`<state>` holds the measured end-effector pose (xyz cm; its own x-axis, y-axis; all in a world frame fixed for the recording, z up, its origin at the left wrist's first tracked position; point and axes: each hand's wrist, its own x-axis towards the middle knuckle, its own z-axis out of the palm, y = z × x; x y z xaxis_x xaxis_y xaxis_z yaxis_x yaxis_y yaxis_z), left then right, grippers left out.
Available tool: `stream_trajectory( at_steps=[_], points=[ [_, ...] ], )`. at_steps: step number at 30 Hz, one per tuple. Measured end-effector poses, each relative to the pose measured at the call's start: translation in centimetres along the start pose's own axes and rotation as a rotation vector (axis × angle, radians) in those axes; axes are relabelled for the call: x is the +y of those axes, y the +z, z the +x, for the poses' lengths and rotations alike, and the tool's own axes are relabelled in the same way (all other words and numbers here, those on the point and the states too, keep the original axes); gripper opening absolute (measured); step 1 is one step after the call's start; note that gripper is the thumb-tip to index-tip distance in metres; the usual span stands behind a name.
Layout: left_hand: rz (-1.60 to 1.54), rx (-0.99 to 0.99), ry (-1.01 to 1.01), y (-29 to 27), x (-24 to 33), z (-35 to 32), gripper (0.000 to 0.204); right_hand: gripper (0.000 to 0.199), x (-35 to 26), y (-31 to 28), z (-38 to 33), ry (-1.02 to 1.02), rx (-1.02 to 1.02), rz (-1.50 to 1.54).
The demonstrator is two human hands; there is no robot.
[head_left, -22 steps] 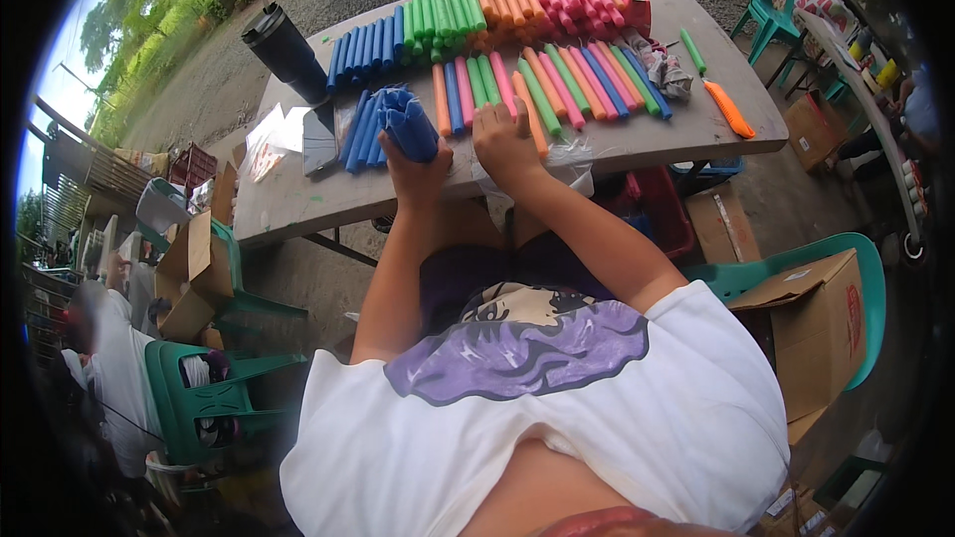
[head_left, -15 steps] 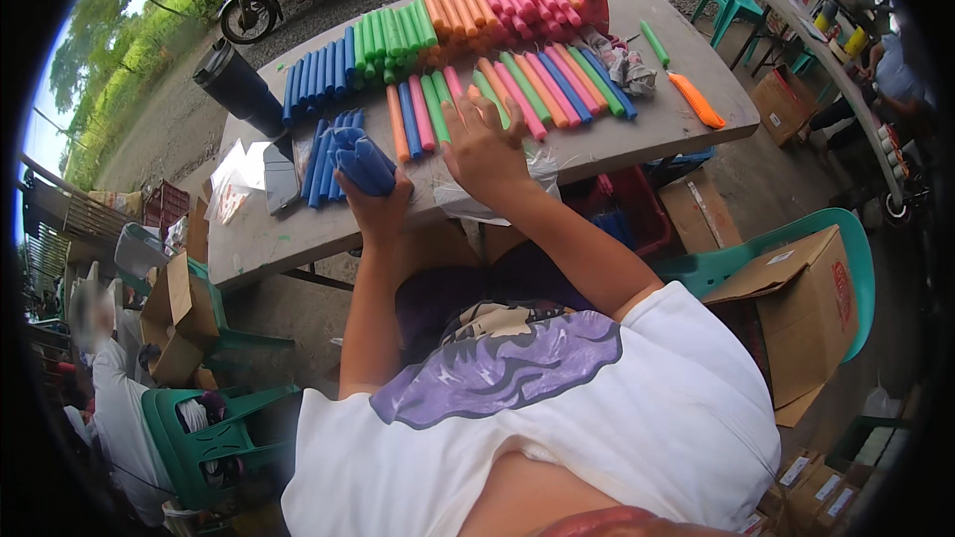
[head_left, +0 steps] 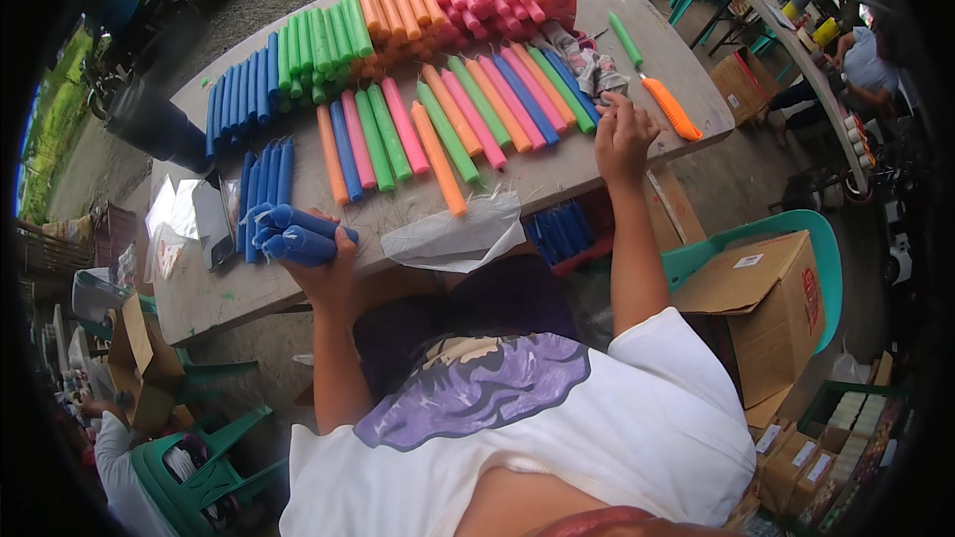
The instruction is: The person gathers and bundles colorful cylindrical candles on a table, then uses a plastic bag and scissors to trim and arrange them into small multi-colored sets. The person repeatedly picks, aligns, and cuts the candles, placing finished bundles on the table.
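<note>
Blue candles (head_left: 293, 236), a bundle of them, sit clenched in our left hand (head_left: 323, 273) at the surface's (head_left: 597, 164) near left edge; our right hand (head_left: 622, 134) touches the mixed-colour row (head_left: 468, 119), grasping nothing we can see. We judge most candles still unbundled.

A long table (head_left: 617, 154) stands before the seated person. Along its far edge lies a stacked row of candles (head_left: 398, 20), running left to right. Nearer, a second row of single candles (head_left: 448, 119) lies side by side across the middle. At the near left edge the left hand (head_left: 323, 268) holds a bundle of candles (head_left: 293, 234), with a few loose candles (head_left: 264, 179) just behind it and plastic sheets (head_left: 189, 219) to their left. A plastic bag (head_left: 463, 234) hangs over the near edge at the middle. The right hand (head_left: 622, 139) rests at the right of the middle row, a knife (head_left: 668, 106) just to its right. A cardboard box (head_left: 766, 308) sits on a chair (head_left: 811, 249) right of the person.
</note>
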<state>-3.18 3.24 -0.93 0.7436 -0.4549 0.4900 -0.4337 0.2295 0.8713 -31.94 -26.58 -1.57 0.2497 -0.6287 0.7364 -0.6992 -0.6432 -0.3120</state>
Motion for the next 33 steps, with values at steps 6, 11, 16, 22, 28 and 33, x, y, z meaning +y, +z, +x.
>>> stream_trajectory(
  at_steps=[6, 11, 16, 22, 28, 33],
  points=[
    [0.042, -0.018, 0.059, -0.4, -0.6, 0.2, 0.055, 0.025, -1.4, -0.7, 0.5, -0.091, 0.016, -0.05],
    [0.009, 0.011, 0.042, -0.1, -0.2, 0.1, 0.052, 0.021, -1.6, -1.1, 0.7, -0.137, -0.005, -0.014],
    [0.071, -0.055, 0.082, -0.7, -0.9, 0.2, 0.057, 0.015, -1.4, -1.0, 0.6, -0.148, -0.005, -0.031],
    [-0.006, -0.012, 0.036, -0.3, -0.4, -0.1, 0.064, 0.014, -1.4, -0.8, 0.6, -0.078, -0.017, -0.008],
    [0.049, -0.047, 0.088, -0.6, -0.6, 0.1, 0.064, 0.02, -1.7, -1.4, 0.7, -0.18, -0.073, 0.04],
    [0.036, -0.041, 0.064, -0.5, -0.3, 0.0, 0.065, 0.021, -2.0, -1.7, 0.8, -0.235, -0.108, 0.035]
  ],
)
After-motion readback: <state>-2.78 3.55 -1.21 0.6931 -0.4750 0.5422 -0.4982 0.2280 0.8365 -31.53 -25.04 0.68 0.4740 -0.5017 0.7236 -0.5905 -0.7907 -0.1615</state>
